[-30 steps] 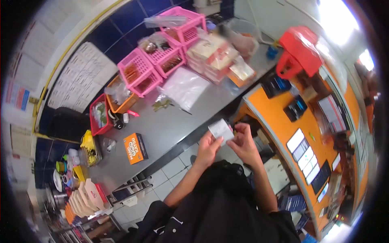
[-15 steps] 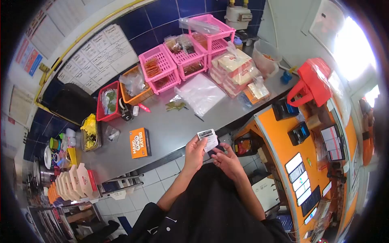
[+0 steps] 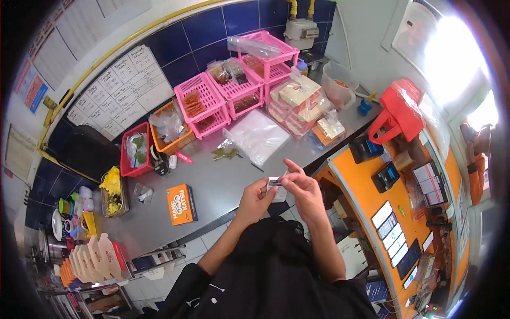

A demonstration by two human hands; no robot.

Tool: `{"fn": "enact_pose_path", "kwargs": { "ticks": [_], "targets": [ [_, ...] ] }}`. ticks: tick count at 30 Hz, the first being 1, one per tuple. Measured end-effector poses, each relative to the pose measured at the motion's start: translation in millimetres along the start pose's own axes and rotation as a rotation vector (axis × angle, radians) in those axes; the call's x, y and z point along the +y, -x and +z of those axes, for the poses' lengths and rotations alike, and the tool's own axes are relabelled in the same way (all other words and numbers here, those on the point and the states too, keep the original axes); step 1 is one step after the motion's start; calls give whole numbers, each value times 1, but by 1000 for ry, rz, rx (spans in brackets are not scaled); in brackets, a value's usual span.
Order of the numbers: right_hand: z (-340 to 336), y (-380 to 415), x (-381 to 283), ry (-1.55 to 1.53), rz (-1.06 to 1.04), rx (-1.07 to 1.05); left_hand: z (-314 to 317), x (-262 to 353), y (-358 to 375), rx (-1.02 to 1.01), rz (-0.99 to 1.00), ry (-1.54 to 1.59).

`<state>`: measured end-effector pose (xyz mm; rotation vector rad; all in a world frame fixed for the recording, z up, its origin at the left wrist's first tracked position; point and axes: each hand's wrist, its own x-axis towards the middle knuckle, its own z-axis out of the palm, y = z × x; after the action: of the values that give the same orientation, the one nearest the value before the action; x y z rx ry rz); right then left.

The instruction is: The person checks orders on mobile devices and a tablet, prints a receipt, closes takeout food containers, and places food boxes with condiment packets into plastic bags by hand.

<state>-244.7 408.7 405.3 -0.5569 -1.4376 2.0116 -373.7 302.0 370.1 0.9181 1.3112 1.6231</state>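
Note:
A small white printed paper slip (image 3: 273, 182) is held in front of my body, near the front edge of the steel counter. My left hand (image 3: 255, 201) grips its left side between thumb and fingers. At the right edge of the slip, my right hand (image 3: 306, 195) pinches with thumb and index finger, its other fingers raised. Most of the print is turned away or covered by my fingers. To the left on the counter stands an orange box (image 3: 181, 204) marked "MANG KATSU".
Pink baskets (image 3: 204, 101) with packets line the back wall, beside clear plastic bags (image 3: 258, 137) and stacked packs (image 3: 298, 101). Red (image 3: 137, 149) and orange baskets (image 3: 172, 129) sit farther left. An orange desk (image 3: 353, 178) with phones and devices borders my right; a red bag (image 3: 401, 114) stands behind it.
My right hand has come up and left onto the slip, which it now pinches. The slip has tilted, so less of its printed face shows. The view has shifted slightly.

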Motion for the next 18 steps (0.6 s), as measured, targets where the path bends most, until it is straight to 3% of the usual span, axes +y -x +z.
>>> {"fn": "enact_pose_path", "kwargs": {
  "ticks": [5, 9, 12, 14, 16, 17, 18],
  "targets": [
    [2, -7, 31, 133, -25, 125, -15, -13, 0, 16, -27, -201],
    [3, -8, 35, 234, 11, 75, -20, -5, 12, 22, 2, -354],
    [2, -13, 47, 453, -64, -66, -33, -3, 17, 36, 87, -404],
    [16, -14, 47, 378, 48, -157, -47, -1, 25, 44, 162, -426],
    [26, -20, 59, 388, 226, -292, -67, 2, 41, 42, -19, -457],
    [36, -25, 63, 360, 244, -342, -76, -7, 49, 90, 90, -418],
    [48, -28, 68, 329, 269, -390, -84, -5, 61, 92, 66, -416]
  ]
}}
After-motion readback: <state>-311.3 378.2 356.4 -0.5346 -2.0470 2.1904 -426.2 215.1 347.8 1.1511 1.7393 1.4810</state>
